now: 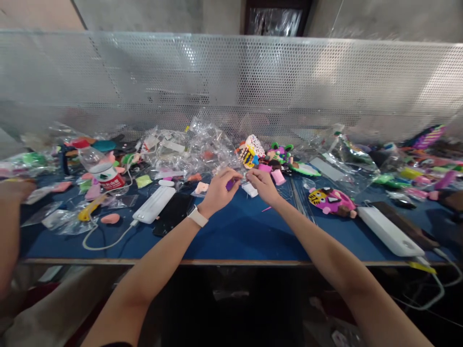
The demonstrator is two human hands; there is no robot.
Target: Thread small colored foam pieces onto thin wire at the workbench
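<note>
My left hand (221, 190), with a white band (197, 216) on its wrist, is raised over the blue table with thumb and fingers pinched. Opposite it, my right hand (263, 186) pinches too, its fingertips a short way from the left ones. Whatever sits between the fingertips is too small to make out. Something purple (230, 184) shows by my left fingers. A small white piece (250, 190) lies under my right fingers, and a thin pink stick (266, 209) is just below. Pink clay-like blocks (278, 177) rest beyond my right hand.
Crumpled clear bags (206, 149) line the back before a perforated metal screen (224, 72). White power banks (154, 204) with cables lie on both sides. A colourful clay mask (332, 201) is at right, a red-white tub (106, 176) at left. Another person's arm (9, 231) is far left.
</note>
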